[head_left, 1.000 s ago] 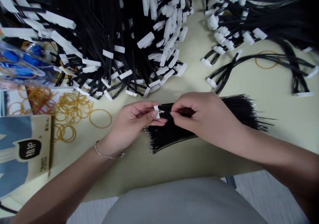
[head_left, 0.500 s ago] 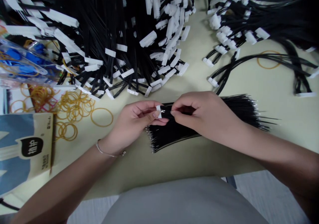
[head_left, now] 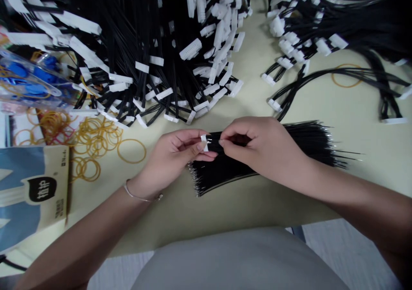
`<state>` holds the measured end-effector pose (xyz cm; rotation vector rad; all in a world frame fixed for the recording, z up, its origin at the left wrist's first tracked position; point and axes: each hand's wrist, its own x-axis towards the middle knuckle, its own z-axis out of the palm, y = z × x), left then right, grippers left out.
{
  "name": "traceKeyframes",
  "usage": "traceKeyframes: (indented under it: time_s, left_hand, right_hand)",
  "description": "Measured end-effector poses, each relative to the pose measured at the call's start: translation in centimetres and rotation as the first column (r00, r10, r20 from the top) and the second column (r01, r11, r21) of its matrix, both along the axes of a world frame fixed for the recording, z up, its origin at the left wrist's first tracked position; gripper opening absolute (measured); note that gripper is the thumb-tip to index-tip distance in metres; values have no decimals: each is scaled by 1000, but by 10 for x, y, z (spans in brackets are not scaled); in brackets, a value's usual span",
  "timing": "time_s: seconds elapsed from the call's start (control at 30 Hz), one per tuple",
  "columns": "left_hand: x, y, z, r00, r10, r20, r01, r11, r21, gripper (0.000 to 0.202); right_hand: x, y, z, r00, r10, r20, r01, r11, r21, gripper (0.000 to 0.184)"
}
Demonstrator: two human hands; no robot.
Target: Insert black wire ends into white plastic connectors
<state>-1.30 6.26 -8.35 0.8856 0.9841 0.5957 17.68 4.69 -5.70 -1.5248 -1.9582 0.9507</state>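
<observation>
My left hand (head_left: 177, 154) pinches a small white plastic wire connector (head_left: 204, 143) between thumb and fingers. Short metal-tipped wire ends stick out of the connector toward my right hand (head_left: 257, 148). The right thumb and forefinger pinch at a thin black wire (head_left: 215, 141) right next to the connector, and the fingers hide part of it. Under both hands lies a fanned bundle of loose black wires (head_left: 225, 177) with bare metal-crimped ends, running out to the right (head_left: 309, 141).
A large heap of black wire harnesses with white connectors (head_left: 144, 45) fills the top left, and a smaller heap (head_left: 309, 36) lies at the top right. Amber rubber bands (head_left: 96, 139), a printed packet (head_left: 32, 191) and a clear box of blue items (head_left: 32, 83) lie on the pale table (head_left: 257, 212) at left.
Both hands and the connector have shifted slightly up in the view. My right fingertips have come a little closer to the connector. Neither hand has let go.
</observation>
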Motion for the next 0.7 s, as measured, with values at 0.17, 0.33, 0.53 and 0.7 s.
traceKeyframes:
  time_s: [0.17, 0.33, 0.53, 0.7]
  left_hand:
    - [0, -1, 0, 1000, 4, -19, -4, 1000, -7, 20]
    - [0, -1, 1, 998, 14, -65, -15, 1000, -6, 25]
    - [0, -1, 0, 1000, 14, -22, -14, 1000, -6, 21]
    - [0, -1, 0, 1000, 24, -12, -24, 1000, -16, 21]
  right_hand:
    - [0, 1, 1, 999, 26, 35, -26, 1000, 14, 12]
    - [0, 0, 0, 1000, 15, -1, -15, 1000, 17, 13]
    - [2, 1, 1, 999, 44, -30, -44, 999, 4, 12]
    - [4, 2, 1, 998, 64, -29, -65, 998, -17, 13]
